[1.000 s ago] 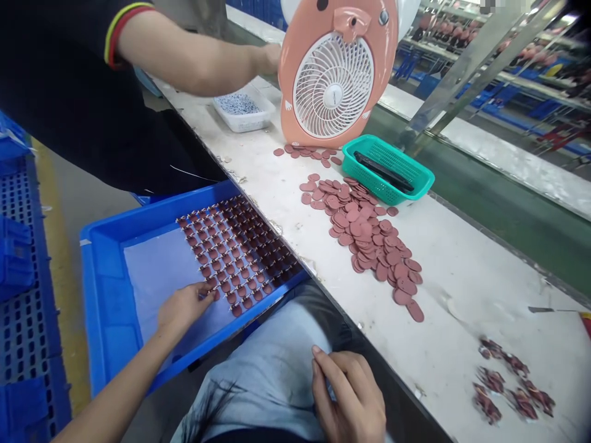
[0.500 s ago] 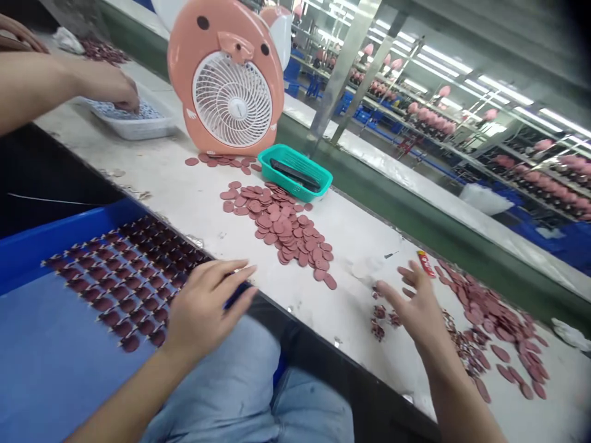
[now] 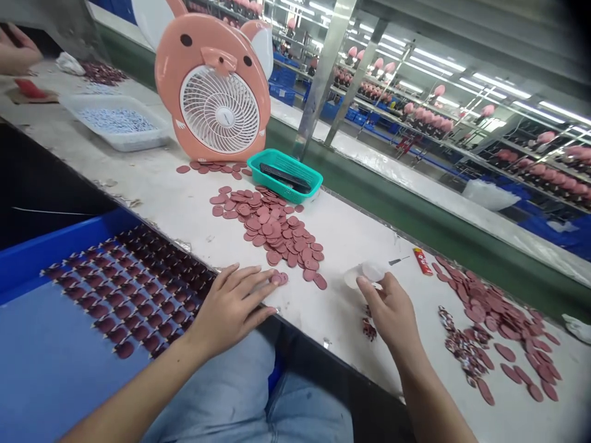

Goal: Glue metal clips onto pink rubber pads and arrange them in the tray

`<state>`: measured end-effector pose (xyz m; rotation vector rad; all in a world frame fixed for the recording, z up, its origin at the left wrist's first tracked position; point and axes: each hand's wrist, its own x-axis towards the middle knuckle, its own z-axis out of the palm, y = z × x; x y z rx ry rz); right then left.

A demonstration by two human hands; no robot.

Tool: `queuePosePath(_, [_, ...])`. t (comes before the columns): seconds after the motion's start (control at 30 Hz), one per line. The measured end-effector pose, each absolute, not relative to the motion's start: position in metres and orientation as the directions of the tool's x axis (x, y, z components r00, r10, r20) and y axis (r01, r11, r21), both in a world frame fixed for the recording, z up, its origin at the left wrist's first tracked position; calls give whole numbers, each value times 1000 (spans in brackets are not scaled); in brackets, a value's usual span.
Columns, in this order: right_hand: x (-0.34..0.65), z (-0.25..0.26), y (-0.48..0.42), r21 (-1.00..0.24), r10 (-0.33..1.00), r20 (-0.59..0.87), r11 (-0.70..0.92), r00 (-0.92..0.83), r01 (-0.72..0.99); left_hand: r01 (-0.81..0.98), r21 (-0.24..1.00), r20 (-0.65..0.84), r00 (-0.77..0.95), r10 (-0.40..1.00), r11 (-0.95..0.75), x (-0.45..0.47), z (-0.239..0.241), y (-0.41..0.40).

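1. Your left hand (image 3: 233,307) is reaching palm-down over the near edge of the bench (image 3: 341,243). Its grip is standing wide, fingers spread; the fingertips are meeting a few loose discs (image 3: 278,278), and nothing is showing as grasped.
2. Your right hand (image 3: 390,307) is curving, thumb forward, over a clear item (image 3: 373,272). Whether that grip is closing on it, I cannot tell.
3. The main disc pile (image 3: 277,227) is lying on the bench just beyond the loose discs, stretching towards a green basket (image 3: 293,195) that is holding a black object (image 3: 284,176).
4. Dark-red bundles (image 3: 369,329) are lying beside your right hand, partly hidden by it. A red tube (image 3: 422,261) is resting further out, near a second disc pile (image 3: 503,317).
5. A blue tray (image 3: 37,375) is sitting below bench level on your left, carrying rows of brown pieces (image 3: 124,349) with pale tips.
6. A pig-shaped fan (image 3: 224,114) is standing behind the main pile, beside a white tub (image 3: 132,143). Another person's hand (image 3: 18,52) is showing at the far left.
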<state>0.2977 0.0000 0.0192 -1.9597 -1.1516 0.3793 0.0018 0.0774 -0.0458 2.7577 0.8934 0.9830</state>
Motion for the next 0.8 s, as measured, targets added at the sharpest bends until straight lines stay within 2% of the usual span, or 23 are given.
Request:
queuePosePath(0.13, [273,15,-20,-905,828,149,-106,540,412,376,289,661,586,468,-880,7,-50,72])
queuePosePath(0.27, [246,7,-29,-974,854,130,17,503,224,311,446,640,545,542,-839,15,-48,72])
queuePosePath(0.33, [235,2,-28,-984,864,115,30,490,178,318,476,611,551,569,-820,19,-45,72])
queuePosePath(0.43, [223,-3,-25,-984,872,80,-10,484,180,340,457,589,576,566,-822,25,-42,72])
queuePosePath(0.53, [216,-4,-17,-964,885,49,-80,463,254,373,448,585,565,582,-813,28,-41,71])
queuePosePath(0.7, [210,-2,-2,-928,912,44,-114,407,355,582,445,499,470,728,-681,28,-34,67])
queuePosePath(0.8, [208,-4,3,-925,923,36,-114,383,362,599,457,474,461,750,-657,31,-29,65])
